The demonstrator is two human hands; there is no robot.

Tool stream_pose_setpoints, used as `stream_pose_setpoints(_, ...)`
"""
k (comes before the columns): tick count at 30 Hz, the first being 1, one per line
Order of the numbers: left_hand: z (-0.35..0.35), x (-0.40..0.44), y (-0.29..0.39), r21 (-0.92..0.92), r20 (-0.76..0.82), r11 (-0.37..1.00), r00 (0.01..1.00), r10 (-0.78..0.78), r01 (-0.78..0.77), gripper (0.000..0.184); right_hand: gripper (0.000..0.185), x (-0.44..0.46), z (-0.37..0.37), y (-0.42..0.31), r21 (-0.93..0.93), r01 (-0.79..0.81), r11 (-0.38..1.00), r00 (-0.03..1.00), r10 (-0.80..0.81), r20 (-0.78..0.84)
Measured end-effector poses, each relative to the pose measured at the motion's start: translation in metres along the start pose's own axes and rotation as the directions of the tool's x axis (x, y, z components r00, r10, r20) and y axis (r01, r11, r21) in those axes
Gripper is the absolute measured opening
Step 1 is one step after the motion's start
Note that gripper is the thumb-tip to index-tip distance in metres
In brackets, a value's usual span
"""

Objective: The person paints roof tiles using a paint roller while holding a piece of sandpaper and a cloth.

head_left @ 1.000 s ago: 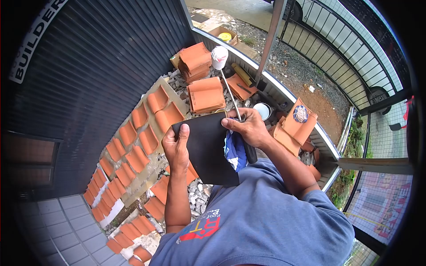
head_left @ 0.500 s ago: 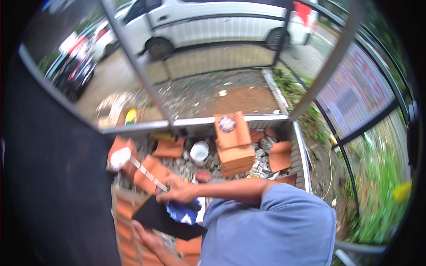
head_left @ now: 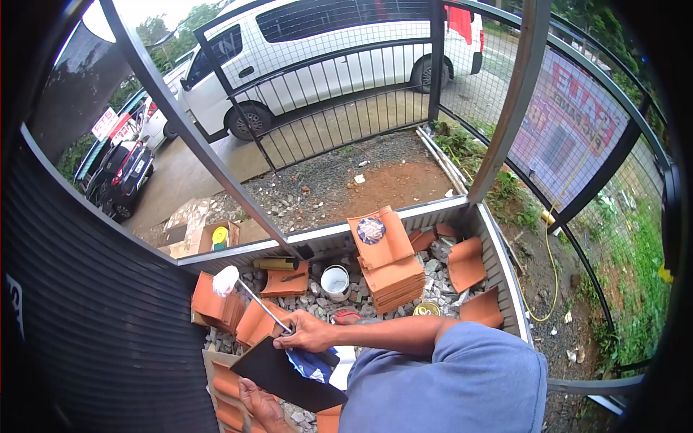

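Facing left in the head view, my right hand (head_left: pixel 309 333) closes on a thin metal rod (head_left: pixel 261 304) with a lumpy white head (head_left: pixel 225 281); its exact kind is unclear. The thumb of this hand rests by the upper edge of a flat black panel (head_left: pixel 278 377). My left hand (head_left: pixel 261 403) is at the panel's lower edge, curled against it, with some fingers hidden. Blue and white patterned fabric (head_left: pixel 310 365) shows just beyond the panel. Orange roof tiles (head_left: pixel 256 325) lie below the rod.
A stack of roof tiles (head_left: pixel 393 281) carries a round patterned object (head_left: pixel 371 230). Beside it stands a white bucket (head_left: pixel 335 282) on broken stone. A metal frame and low wall (head_left: pixel 404 209) border the area. A corrugated dark wall (head_left: pixel 101 310) rises at left; a white van (head_left: pixel 325 65) stands beyond the fence.
The view has shifted and become sharper. The rod still points up-left from my right hand, and the black panel stays between my hands.
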State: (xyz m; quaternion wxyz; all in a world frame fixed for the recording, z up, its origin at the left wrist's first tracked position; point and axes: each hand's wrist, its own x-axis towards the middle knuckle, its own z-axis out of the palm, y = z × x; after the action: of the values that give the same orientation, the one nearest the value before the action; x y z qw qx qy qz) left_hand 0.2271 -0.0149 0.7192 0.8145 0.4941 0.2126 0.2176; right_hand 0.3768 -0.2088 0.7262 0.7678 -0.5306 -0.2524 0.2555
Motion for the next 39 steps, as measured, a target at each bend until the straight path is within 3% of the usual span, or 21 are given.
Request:
stream_pose_setpoints(1,-0.009,-0.002,-0.004,-0.003,-0.013,1.0,1.0,0.002,-0.002,0.025,0.019,-0.001,0.0,-0.002,0.056,-0.016,0.998,1.0,0.017,-0.016)
stream_pose_setpoints(3,-0.033,-0.002,-0.017,0.256,-0.004,0.966,0.999,0.045,-0.043,0.026,0.018,0.004,-0.001,0.007,0.042,0.003,0.999,1.0,-0.002,-0.022)
stream_pose_setpoints(4,-0.024,0.0,-0.018,0.366,-0.009,0.918,0.986,0.166,-0.151,0.029,0.016,0.003,0.002,0.0,0.012,-0.002,1.0,1.0,0.003,-0.027)
stream_pose_setpoints(5,-0.016,0.002,-0.019,0.364,-0.017,0.91,0.976,0.218,-0.197,0.031,0.014,0.002,0.002,-0.006,-0.013,-0.017,1.0,1.0,0.017,-0.022)
stream_pose_setpoints(6,-0.016,0.005,-0.017,0.503,-0.013,0.83,0.958,0.288,-0.242,0.034,0.013,0.003,0.001,0.001,-0.07,0.003,0.998,0.998,-0.007,-0.063)
stream_pose_setpoints(8,-0.023,0.005,-0.018,0.586,-0.016,0.771,0.949,0.316,-0.247,0.036,0.013,0.004,0.008,0.007,-0.111,-0.003,0.994,0.998,-0.004,-0.066)
stream_pose_setpoints(9,-0.01,-0.001,-0.011,0.519,-0.044,0.822,0.953,0.3,-0.235,0.038,0.014,0.005,0.011,0.002,-0.196,-0.052,0.979,0.995,0.033,-0.098)
stream_pose_setpoints(10,-0.004,-0.003,-0.004,0.589,-0.071,0.777,0.944,0.322,-0.221,0.036,0.013,0.008,0.009,0.006,-0.077,-0.103,0.992,0.992,0.097,-0.084)
stream_pose_setpoints(12,-0.026,0.0,-0.019,0.384,-0.097,0.916,0.982,0.161,-0.112,0.033,0.011,0.01,0.008,0.001,-0.066,-0.129,0.989,0.987,0.121,-0.108)
stream_pose_setpoints(14,-0.053,-0.004,-0.028,0.203,-0.006,0.979,1.0,-0.027,0.028,0.035,0.014,0.017,0.01,0.004,-0.036,-0.083,0.996,0.988,0.077,-0.132)
stream_pose_setpoints(17,-0.038,-0.022,-0.021,0.351,-0.033,0.936,0.999,0.036,-0.022,0.033,0.02,0.025,0.008,0.007,-0.113,-0.074,0.991,0.99,0.058,-0.132)
stream_pose_setpoints(19,-0.041,-0.028,-0.018,0.339,-0.086,0.94,0.995,0.06,-0.027,0.034,0.02,0.025,0.016,0.007,-0.209,-0.118,0.971,0.989,0.096,-0.111)
stream_pose_setpoints(25,-0.067,-0.051,-0.029,0.299,-0.22,0.95,0.962,0.16,-0.09,0.039,0.02,0.027,0.035,0.029,-0.075,-0.145,0.987,0.987,0.14,-0.078)
stream_pose_setpoints(27,-0.082,-0.079,-0.014,-0.015,-0.079,0.995,0.992,-0.102,0.101,0.038,0.019,0.024,0.049,0.03,-0.062,-0.123,0.99,0.992,0.121,-0.045)
stream_pose_setpoints(28,-0.076,-0.097,0.003,-0.032,-0.063,0.989,0.987,-0.147,0.146,0.04,0.018,0.023,0.056,0.031,-0.04,-0.128,0.991,0.991,0.126,-0.052)
stream_pose_setpoints(29,-0.082,-0.11,-0.004,-0.056,-0.11,0.991,0.985,-0.13,0.124,0.04,0.017,0.02,0.063,0.032,-0.018,-0.136,0.991,0.989,0.135,-0.054)
stream_pose_setpoints(30,-0.092,-0.123,-0.015,0.045,-0.102,0.997,0.993,-0.064,0.069,0.041,0.016,0.019,0.067,0.032,-0.009,-0.113,0.994,0.993,0.113,0.02)
stream_pose_setpoints(33,-0.113,-0.161,-0.047,0.346,-0.175,0.937,0.978,0.11,-0.043,0.04,0.012,0.001,0.098,0.032,-0.072,-0.097,0.993,0.994,0.1,0.035)
stream_pose_setpoints(35,-0.095,-0.191,-0.039,0.287,-0.374,0.957,0.924,0.078,0.036,0.039,0.017,-0.009,0.104,0.034,-0.193,-0.058,0.979,0.977,0.095,0.189)
stream_pose_setpoints(37,-0.104,-0.208,-0.065,0.254,-0.376,0.965,0.912,0.161,-0.066,0.042,0.028,-0.022,0.115,0.039,-0.217,-0.08,0.973,0.967,0.129,0.221)
stream_pose_setpoints(39,-0.103,-0.227,-0.079,0.263,-0.426,0.961,0.883,0.197,-0.088,0.044,0.026,-0.03,0.119,0.045,-0.233,-0.083,0.969,0.952,0.146,0.269)
